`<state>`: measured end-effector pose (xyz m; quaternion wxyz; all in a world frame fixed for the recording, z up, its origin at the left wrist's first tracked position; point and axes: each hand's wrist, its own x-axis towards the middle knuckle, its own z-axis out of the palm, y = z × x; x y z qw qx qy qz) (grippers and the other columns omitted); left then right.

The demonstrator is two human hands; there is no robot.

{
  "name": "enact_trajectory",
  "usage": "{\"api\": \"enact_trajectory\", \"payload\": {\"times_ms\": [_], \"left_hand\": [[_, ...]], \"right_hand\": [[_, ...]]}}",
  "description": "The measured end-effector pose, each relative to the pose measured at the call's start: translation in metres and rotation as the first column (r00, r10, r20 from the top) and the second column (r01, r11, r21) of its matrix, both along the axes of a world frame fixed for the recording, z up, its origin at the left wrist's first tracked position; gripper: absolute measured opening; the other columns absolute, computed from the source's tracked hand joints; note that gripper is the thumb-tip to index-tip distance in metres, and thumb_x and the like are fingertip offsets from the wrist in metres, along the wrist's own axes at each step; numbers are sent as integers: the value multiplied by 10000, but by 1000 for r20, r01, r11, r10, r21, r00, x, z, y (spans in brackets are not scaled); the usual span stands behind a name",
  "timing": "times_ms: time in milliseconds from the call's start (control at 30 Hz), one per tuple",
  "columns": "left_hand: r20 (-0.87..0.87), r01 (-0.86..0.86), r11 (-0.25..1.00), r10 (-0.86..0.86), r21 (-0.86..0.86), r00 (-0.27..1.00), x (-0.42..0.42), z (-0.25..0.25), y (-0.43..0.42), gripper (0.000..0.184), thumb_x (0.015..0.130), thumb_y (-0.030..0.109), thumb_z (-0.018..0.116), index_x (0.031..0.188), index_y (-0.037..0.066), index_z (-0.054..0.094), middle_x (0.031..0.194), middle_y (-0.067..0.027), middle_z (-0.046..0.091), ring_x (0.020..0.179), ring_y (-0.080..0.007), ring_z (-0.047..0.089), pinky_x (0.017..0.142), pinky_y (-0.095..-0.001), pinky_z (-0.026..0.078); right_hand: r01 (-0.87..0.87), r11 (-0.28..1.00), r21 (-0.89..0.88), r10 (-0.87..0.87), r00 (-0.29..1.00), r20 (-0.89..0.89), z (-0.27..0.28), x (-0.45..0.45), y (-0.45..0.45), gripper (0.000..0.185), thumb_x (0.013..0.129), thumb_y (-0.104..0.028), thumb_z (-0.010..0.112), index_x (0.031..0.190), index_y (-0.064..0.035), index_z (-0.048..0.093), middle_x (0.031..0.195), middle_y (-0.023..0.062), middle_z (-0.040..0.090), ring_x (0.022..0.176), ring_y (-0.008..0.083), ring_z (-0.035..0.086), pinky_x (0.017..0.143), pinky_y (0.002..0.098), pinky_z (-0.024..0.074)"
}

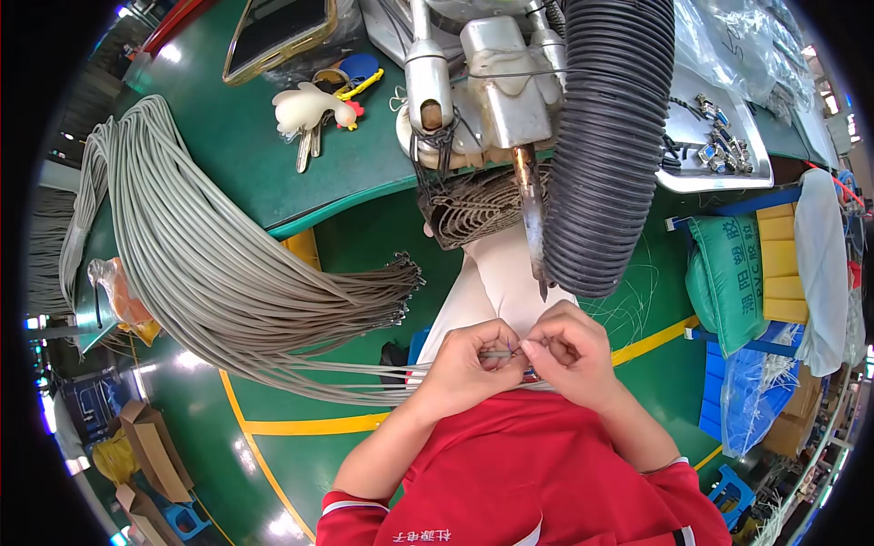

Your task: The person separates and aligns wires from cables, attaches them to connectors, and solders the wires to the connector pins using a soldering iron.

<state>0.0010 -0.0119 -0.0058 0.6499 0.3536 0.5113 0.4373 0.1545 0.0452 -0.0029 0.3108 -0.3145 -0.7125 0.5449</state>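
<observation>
Close to my lap, my left hand (475, 364) is closed in a pinch around the end of a grey cable (496, 354). My right hand (571, 353) meets it fingertip to fingertip, also pinched, at the tip of that cable. What lies between the right fingers is too small to make out. Several more grey cables (364, 393) run from the left and pass under my left wrist. They come from a large bundle of grey cables (196, 218) draped over the table edge. Just above my hands, a soldering iron (532, 214) points down from its metal holder.
A black corrugated hose (612, 136) hangs beside the iron. On the green table (364, 173) lie a phone (278, 36) and keys with a chicken-shaped charm (314, 109). A metal tray (719, 177) holds small connectors (724, 141). A green sack (726, 273) stands at right.
</observation>
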Motion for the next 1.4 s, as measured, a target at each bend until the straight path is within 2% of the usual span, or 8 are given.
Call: {"api": "enact_trajectory", "payload": {"times_ms": [333, 467, 600, 733, 767, 833, 967, 1400], "left_hand": [[-233, 57, 995, -37, 81, 972, 2, -3, -2, 106, 703, -31, 579, 799, 3, 548, 678, 47, 525, 593, 12, 399, 487, -146, 308], [-255, 18, 997, 3, 79, 967, 2, -2, -2, 125, 713, -35, 587, 824, 3, 544, 713, 28, 552, 623, 4, 436, 502, -146, 332], [-159, -137, 982, 157, 126, 975, 10, -8, -2, 119, 734, -35, 597, 834, 1, 544, 736, 5, 575, 652, -10, 482, 515, -145, 353], [9, -199, 970, 199, 137, 980, 10, -11, -4, 101, 753, -28, 607, 830, -3, 547, 750, -29, 596, 665, -28, 518, 525, -140, 371], [72, -199, 971, 191, 133, 979, 9, -12, -4, 95, 758, -24, 610, 826, -5, 548, 753, -41, 602, 668, -34, 528, 529, -138, 377], [134, -197, 974, 182, 114, 974, 8, -10, -4, 90, 762, -18, 610, 827, -6, 549, 760, -51, 606, 663, -34, 526, 525, -138, 379], [264, -211, 976, 190, 55, 946, 3, -5, -5, 81, 772, -1, 610, 827, -9, 551, 776, -72, 614, 648, -33, 519, 514, -140, 380], [223, -221, 974, 204, 56, 953, 2, -4, -5, 80, 784, 16, 603, 836, -9, 548, 766, -63, 608, 618, -34, 511, 495, -150, 373]], "right_hand": [[-47, 998, 39, 44, 995, 84, 5, -2, 7, 162, 667, -2, 675, 813, -23, 611, 758, 23, 557, 431, 15, 303, 396, 177, 227], [-23, 976, 215, 5, 996, 84, -2, -1, 5, 138, 667, -10, 680, 785, -15, 608, 734, 31, 560, 436, 27, 325, 401, 183, 250], [50, 778, 626, -88, 996, 30, -7, 0, 2, 113, 691, -17, 661, 776, -12, 588, 702, 61, 552, 446, 101, 424, 404, 204, 335], [112, 942, 316, -156, 981, 117, 2, 3, -1, 96, 721, 0, 632, 782, 3, 558, 749, 48, 551, 506, 46, 430, 444, 186, 340], [107, 991, 83, -114, 990, 80, 1, 5, 1, 88, 731, 1, 620, 787, 4, 552, 758, 43, 546, 526, 40, 434, 461, 181, 346], [47, 923, -381, -59, 998, -22, 0, 7, 4, 73, 751, 3, 595, 798, 8, 540, 777, 34, 535, 567, 30, 443, 496, 173, 356], [138, 807, -575, -240, 965, -105, 6, 3, 4, 79, 773, -4, 578, 836, 28, 544, 800, 21, 512, 601, 22, 436, 529, 166, 354], [53, 953, -300, -69, 997, -43, 6, 7, 5, 67, 754, 3, 611, 807, 28, 578, 800, 22, 487, 580, 16, 401, 515, 141, 320]]}}
